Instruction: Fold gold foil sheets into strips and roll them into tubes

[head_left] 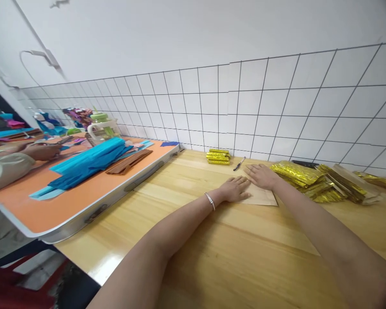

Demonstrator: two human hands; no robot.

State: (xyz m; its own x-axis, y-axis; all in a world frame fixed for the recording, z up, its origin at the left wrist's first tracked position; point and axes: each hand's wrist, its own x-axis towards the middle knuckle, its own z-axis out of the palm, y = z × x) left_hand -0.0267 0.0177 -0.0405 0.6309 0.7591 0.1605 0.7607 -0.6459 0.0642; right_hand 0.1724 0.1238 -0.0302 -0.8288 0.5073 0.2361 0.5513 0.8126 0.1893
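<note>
A sheet of light brown paper point(262, 196) lies flat on the wooden table point(141, 214). Fingers stretched out, my left hand point(234, 189) rests on the paper's left part. My right hand point(260, 176) presses flat on its far edge, fingers pointing left. Both palms face down, and neither hand grips anything. Just beyond them lies a pen point(239, 164). To the right of my right hand is a loose pile of shiny gold foil sheets point(297, 174). Near the wall sits a small stack of gold foil rolls point(218, 156).
More brown paper and gold strips point(350, 184) lie at the right. An orange-topped table point(83, 206) adjoins on the left, bearing blue paper point(93, 161), brown strips point(130, 162) and a green-lidded bottle point(99, 122). Another person's hand point(43, 151) works there. The tiled wall point(209, 103) bounds the back.
</note>
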